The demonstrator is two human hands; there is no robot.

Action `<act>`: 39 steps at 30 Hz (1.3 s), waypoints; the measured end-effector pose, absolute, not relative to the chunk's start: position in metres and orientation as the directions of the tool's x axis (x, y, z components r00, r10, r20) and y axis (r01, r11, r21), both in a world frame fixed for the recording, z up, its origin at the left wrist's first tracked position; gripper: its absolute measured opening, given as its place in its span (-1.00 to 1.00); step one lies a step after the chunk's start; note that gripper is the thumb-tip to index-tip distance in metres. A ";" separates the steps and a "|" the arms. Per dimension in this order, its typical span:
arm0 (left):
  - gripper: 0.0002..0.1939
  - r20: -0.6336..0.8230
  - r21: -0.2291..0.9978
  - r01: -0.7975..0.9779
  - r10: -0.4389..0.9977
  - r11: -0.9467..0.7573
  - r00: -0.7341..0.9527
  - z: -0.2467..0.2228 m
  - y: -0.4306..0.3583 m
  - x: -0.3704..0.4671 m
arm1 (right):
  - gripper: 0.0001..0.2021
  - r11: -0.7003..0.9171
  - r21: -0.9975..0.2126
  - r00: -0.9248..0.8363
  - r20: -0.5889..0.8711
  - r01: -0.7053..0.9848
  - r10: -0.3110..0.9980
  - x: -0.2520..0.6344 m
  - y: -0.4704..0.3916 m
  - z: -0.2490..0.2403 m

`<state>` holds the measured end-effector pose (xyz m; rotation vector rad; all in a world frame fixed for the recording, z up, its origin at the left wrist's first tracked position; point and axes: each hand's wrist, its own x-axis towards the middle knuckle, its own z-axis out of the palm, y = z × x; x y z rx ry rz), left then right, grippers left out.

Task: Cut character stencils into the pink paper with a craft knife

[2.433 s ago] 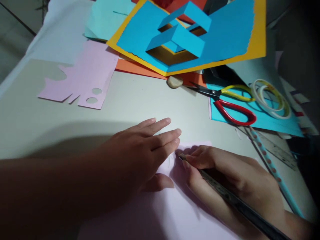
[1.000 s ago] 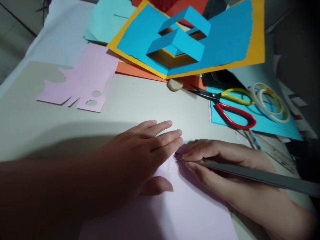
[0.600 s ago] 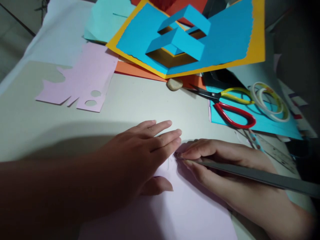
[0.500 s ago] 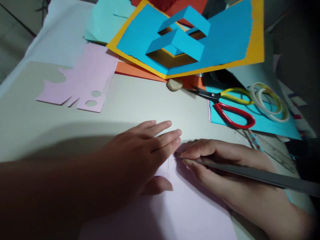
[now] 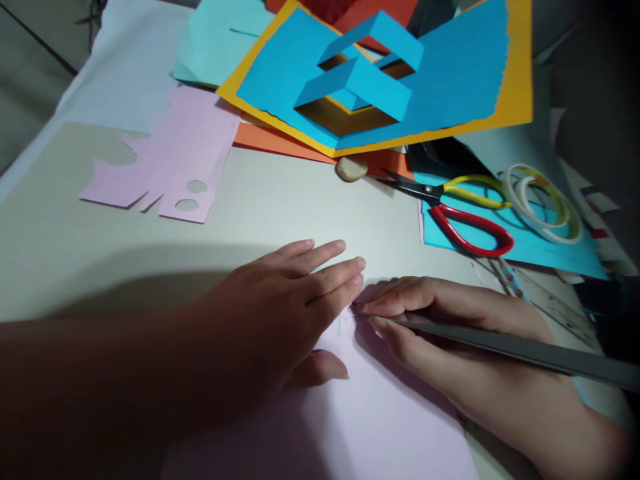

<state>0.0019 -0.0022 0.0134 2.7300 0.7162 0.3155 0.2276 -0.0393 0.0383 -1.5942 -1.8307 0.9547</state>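
Note:
My left hand [image 5: 285, 307] lies flat on a pale pink sheet of paper [image 5: 395, 427], fingers stretched out and thumb apart. It holds nothing and seems to press the sheet down. In my right hand [image 5: 465, 360] is a long, slim grey pencil [image 5: 510, 343], pinched close to its tip. That tip meets the paper just right of my left fingertips, beside faint thin lines. The far edge of the sheet is hidden under my hands. My right fingertips rest on the paper too.
Beyond my hands stands an open blue and yellow pop-up card [image 5: 450, 87]. Scissors [image 5: 470, 213] and tape rolls [image 5: 543, 207] lie at right by a ruler [image 5: 555, 307]. A small pale stone-like piece [image 5: 351, 169] sits nearby. Cut pink paper [image 5: 175, 153] lies at left.
The whole view has shifted slightly, so things sit a little further right. Both hands keep nearly the same pose, with the pencil tip still at the same spot.

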 end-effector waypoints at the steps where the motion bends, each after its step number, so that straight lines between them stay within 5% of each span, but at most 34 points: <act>1: -0.30 0.131 0.339 0.439 0.503 -0.832 0.854 0.013 -0.002 0.002 | -0.88 0.055 -0.791 -0.166 -0.060 0.610 0.984 0.227 -0.038 0.039; 25: -0.37 0.128 0.296 0.454 0.506 -0.841 0.853 0.013 -0.003 -0.001 | -0.93 -0.074 -0.804 -0.111 -0.172 0.589 0.979 0.225 -0.043 0.047; 39: -0.36 0.123 0.313 0.441 0.497 -0.841 0.859 0.015 -0.002 0.000 | -0.91 0.021 -0.781 -0.134 -0.080 0.624 0.988 0.227 -0.045 0.044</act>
